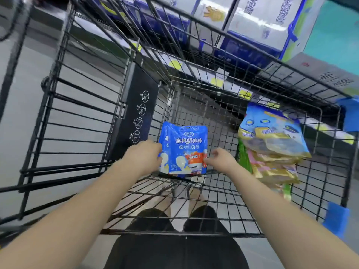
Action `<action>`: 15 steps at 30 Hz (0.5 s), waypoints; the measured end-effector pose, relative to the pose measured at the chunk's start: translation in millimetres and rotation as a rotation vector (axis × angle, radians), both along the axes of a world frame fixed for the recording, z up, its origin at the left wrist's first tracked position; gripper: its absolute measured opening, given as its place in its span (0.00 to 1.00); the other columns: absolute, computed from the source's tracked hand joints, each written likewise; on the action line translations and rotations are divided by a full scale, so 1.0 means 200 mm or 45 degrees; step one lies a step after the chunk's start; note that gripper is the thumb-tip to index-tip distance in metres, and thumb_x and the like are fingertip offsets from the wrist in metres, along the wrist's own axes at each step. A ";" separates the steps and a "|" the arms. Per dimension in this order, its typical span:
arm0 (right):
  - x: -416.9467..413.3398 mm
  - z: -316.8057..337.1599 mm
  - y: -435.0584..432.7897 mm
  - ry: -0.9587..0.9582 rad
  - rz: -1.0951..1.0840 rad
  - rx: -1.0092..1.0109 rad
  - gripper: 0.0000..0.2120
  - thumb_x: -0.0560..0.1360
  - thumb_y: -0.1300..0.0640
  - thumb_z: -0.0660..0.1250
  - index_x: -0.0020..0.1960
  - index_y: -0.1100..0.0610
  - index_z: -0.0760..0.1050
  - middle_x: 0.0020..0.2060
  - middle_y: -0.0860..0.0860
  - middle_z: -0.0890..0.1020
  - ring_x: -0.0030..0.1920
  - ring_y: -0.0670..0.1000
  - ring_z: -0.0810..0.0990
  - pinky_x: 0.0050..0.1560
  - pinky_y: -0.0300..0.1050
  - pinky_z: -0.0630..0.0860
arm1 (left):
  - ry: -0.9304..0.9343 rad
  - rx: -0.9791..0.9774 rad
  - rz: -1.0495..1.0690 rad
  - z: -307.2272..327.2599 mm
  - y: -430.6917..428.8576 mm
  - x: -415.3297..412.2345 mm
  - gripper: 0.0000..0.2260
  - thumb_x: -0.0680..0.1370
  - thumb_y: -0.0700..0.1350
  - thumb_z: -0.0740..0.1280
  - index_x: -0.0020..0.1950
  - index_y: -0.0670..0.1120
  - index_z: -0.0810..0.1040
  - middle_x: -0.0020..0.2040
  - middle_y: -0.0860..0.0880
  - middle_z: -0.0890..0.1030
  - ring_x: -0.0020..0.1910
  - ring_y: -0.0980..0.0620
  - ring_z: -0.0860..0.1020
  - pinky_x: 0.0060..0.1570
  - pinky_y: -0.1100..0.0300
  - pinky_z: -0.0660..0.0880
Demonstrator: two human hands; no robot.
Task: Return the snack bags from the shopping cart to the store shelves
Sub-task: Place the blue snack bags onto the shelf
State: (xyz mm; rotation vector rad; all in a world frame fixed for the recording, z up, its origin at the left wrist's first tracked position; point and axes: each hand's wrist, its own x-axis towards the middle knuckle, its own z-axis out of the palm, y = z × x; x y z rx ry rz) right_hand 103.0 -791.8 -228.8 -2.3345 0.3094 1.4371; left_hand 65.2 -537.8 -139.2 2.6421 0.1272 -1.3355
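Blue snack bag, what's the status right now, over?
Left hand grips blue snack bag inside cart. Right hand at its right edge, grip unclear. Stack of bags to the right, apart.

A blue snack bag (184, 150) is held upright inside the shopping cart (134, 105); other snack bags (272, 144) are stacked against its right wall.

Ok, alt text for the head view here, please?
Two hands hold a blue snack bag inside a black wire shopping cart, the left hand gripping its left edge, the right hand pinching its lower right edge. A stack of other snack bags sits at the cart's right side; shelved boxes show beyond.
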 end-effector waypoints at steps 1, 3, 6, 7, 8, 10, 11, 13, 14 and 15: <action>0.00 -0.04 0.01 -0.003 -0.023 0.003 0.29 0.74 0.45 0.72 0.70 0.57 0.71 0.60 0.53 0.80 0.58 0.53 0.79 0.57 0.49 0.77 | 0.011 0.001 0.003 -0.02 0.00 0.00 0.14 0.79 0.53 0.60 0.61 0.50 0.76 0.58 0.48 0.76 0.58 0.46 0.76 0.53 0.49 0.77; 0.00 -0.11 0.03 0.003 -0.099 0.008 0.30 0.74 0.44 0.73 0.70 0.57 0.70 0.61 0.53 0.80 0.58 0.53 0.80 0.57 0.52 0.78 | 0.018 -0.004 -0.001 -0.06 0.00 -0.01 0.13 0.79 0.52 0.60 0.61 0.50 0.75 0.59 0.49 0.76 0.58 0.47 0.76 0.53 0.49 0.77; 0.00 -0.19 0.05 0.081 -0.209 -0.005 0.33 0.74 0.46 0.75 0.72 0.57 0.67 0.65 0.54 0.78 0.58 0.53 0.79 0.56 0.51 0.78 | 0.016 -0.018 0.006 -0.11 0.00 -0.02 0.14 0.80 0.53 0.60 0.63 0.50 0.74 0.60 0.49 0.75 0.58 0.47 0.75 0.53 0.49 0.77; 0.01 -0.22 0.06 0.113 -0.256 -0.008 0.34 0.74 0.46 0.76 0.73 0.58 0.66 0.65 0.55 0.78 0.59 0.53 0.79 0.56 0.52 0.78 | 0.024 -0.019 0.011 -0.11 0.00 -0.02 0.15 0.80 0.53 0.60 0.64 0.51 0.74 0.61 0.49 0.75 0.58 0.48 0.75 0.54 0.49 0.77; 0.01 -0.25 0.07 0.136 -0.288 -0.011 0.36 0.73 0.46 0.77 0.73 0.58 0.66 0.66 0.55 0.77 0.60 0.54 0.79 0.56 0.52 0.78 | 0.026 -0.024 0.016 -0.12 0.00 -0.03 0.15 0.80 0.53 0.60 0.65 0.51 0.74 0.61 0.49 0.75 0.58 0.47 0.75 0.54 0.49 0.77; 0.01 -0.29 0.08 0.158 -0.313 -0.038 0.35 0.72 0.47 0.77 0.72 0.59 0.67 0.65 0.56 0.77 0.57 0.53 0.78 0.52 0.50 0.77 | 0.040 -0.034 0.029 -0.13 0.01 -0.04 0.15 0.80 0.54 0.60 0.66 0.52 0.73 0.61 0.49 0.74 0.58 0.48 0.75 0.54 0.49 0.77; 0.01 -0.30 0.09 0.154 -0.324 -0.059 0.34 0.72 0.46 0.78 0.70 0.59 0.68 0.64 0.56 0.78 0.57 0.53 0.78 0.50 0.49 0.77 | 0.053 -0.044 0.044 -0.13 0.01 -0.04 0.16 0.80 0.54 0.60 0.66 0.52 0.73 0.62 0.49 0.74 0.59 0.48 0.75 0.54 0.49 0.77; 0.02 -0.32 0.10 0.144 -0.359 -0.104 0.34 0.70 0.45 0.79 0.67 0.60 0.70 0.61 0.56 0.79 0.59 0.54 0.80 0.53 0.49 0.78 | 0.053 -0.080 0.081 -0.13 0.04 -0.04 0.16 0.80 0.54 0.60 0.66 0.52 0.73 0.62 0.50 0.73 0.59 0.49 0.75 0.55 0.49 0.77; 0.01 -0.34 0.11 0.146 -0.399 -0.112 0.35 0.68 0.44 0.80 0.66 0.60 0.71 0.61 0.56 0.80 0.60 0.55 0.81 0.56 0.51 0.80 | 0.047 -0.098 0.096 -0.13 0.05 -0.04 0.15 0.80 0.54 0.60 0.65 0.52 0.74 0.61 0.51 0.74 0.59 0.50 0.75 0.56 0.50 0.76; 0.01 -0.36 0.12 0.159 -0.458 -0.107 0.35 0.67 0.44 0.81 0.65 0.60 0.72 0.60 0.57 0.81 0.59 0.56 0.82 0.58 0.54 0.81 | 0.054 -0.111 0.108 -0.12 0.06 -0.03 0.15 0.80 0.53 0.61 0.65 0.51 0.74 0.61 0.51 0.74 0.59 0.50 0.75 0.56 0.50 0.76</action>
